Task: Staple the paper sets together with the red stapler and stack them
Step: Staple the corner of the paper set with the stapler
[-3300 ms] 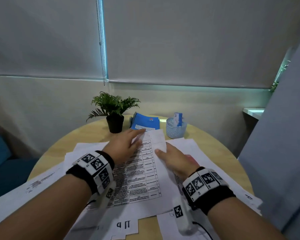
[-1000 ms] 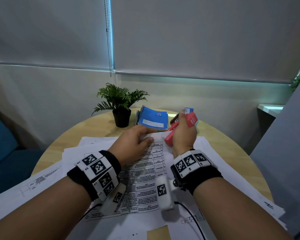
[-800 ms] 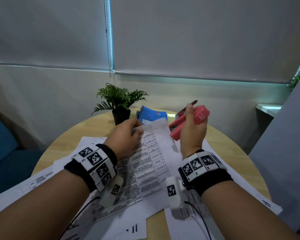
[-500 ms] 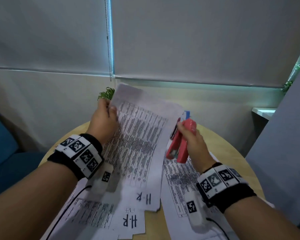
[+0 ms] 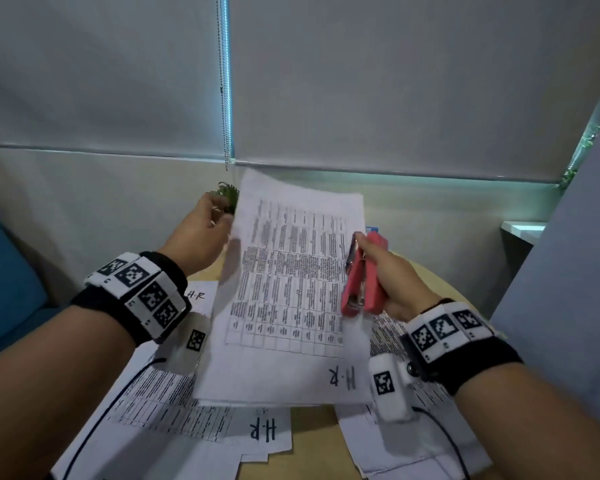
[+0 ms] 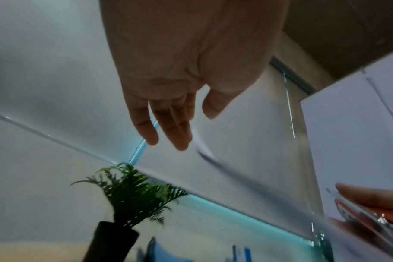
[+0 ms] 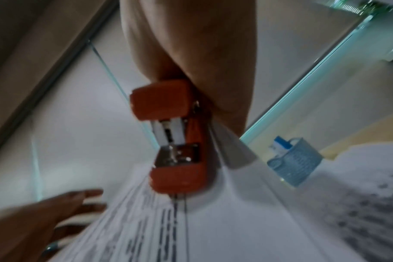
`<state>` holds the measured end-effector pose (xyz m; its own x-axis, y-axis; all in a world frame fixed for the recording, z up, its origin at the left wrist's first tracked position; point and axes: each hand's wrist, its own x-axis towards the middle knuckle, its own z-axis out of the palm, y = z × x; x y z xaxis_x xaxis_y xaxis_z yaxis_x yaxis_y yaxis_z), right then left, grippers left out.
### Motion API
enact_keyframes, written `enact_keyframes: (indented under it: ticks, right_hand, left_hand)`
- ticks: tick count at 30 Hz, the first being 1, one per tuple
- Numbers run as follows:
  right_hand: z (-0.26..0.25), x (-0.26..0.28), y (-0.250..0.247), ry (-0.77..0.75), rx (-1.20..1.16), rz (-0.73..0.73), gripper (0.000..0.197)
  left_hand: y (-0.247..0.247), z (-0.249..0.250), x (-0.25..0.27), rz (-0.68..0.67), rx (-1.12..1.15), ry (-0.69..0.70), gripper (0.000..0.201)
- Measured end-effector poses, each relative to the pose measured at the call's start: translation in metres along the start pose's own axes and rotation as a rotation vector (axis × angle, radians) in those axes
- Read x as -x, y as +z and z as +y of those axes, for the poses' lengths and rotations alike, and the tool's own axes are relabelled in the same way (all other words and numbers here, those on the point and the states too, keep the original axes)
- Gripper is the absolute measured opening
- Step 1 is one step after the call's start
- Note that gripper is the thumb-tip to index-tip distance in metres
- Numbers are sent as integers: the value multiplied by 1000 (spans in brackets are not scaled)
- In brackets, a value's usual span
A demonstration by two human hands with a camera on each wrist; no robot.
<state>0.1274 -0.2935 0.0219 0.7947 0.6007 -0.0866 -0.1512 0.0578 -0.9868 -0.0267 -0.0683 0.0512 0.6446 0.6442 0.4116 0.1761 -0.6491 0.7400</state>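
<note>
My left hand [image 5: 207,233] holds a printed paper set [image 5: 291,289] up off the table, pinching its upper left edge between thumb and fingers [image 6: 168,131]. The sheets hang tilted, with "H.R" written at the bottom. My right hand [image 5: 395,275] grips the red stapler [image 5: 364,278] at the set's right edge, its mouth pointing up along the paper. In the right wrist view the stapler [image 7: 175,141] sits against the sheets' edge; whether the paper is inside its mouth I cannot tell.
More printed sheets [image 5: 174,410] lie spread over the round wooden table [image 5: 309,420]. A small potted plant [image 6: 128,195] stands at the back, behind the left hand. A blue mesh cup [image 7: 296,164] is at the back right. A grey panel [image 5: 568,237] rises on the right.
The right hand picked up the stapler and the left lifted the set from the table. In the last half second the stapler came against the set's right edge.
</note>
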Motion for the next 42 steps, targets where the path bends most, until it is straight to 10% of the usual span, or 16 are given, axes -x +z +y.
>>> enact_keyframes:
  ticks: [12, 16, 21, 35, 42]
  right_hand:
    - [32, -27, -80, 399, 1041, 64, 72]
    - [35, -24, -55, 235, 1293, 136, 69]
    - [39, -37, 2, 82, 1008, -57, 50]
    - [76, -63, 79, 220, 1592, -360, 63]
    - [76, -74, 70, 317, 1462, -375, 48]
  left_hand:
    - [25, -94, 43, -834, -932, -145, 43]
    - [31, -95, 40, -859, -910, -123, 46]
    - [38, -90, 34, -890, -952, -132, 43]
    - [40, -118, -20, -795, -951, -186, 37]
    - [42, -129, -42, -778, -867, -261, 73]
